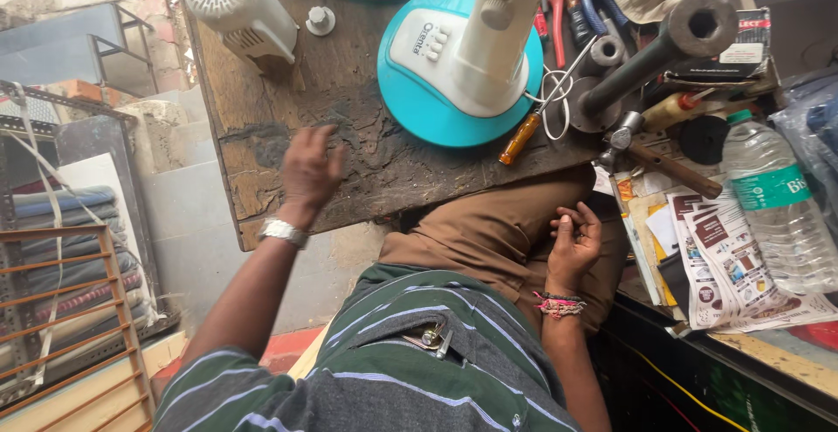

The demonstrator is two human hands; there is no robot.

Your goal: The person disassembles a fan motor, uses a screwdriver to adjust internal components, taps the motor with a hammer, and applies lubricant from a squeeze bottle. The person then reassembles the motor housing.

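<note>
My left hand (309, 168) rests flat on the worn wooden workbench (262, 118), fingers spread, holding nothing; a silver watch sits on its wrist. My right hand (573, 242) lies on my thigh in brown trousers, fingers loosely curled and empty, with thread bands on the wrist. Ahead of the left hand stands a table fan's turquoise round base (458, 70) with a white stem and control panel. A screwdriver with an orange handle (522, 138) lies beside the base.
A white fan motor cover (240, 9) and a small white knob (320, 20) lie at the bench's far side. A hammer (650, 153), a grey pipe (668, 48), pliers, a plastic water bottle (777, 209) and printed leaflets (724, 257) crowd the right.
</note>
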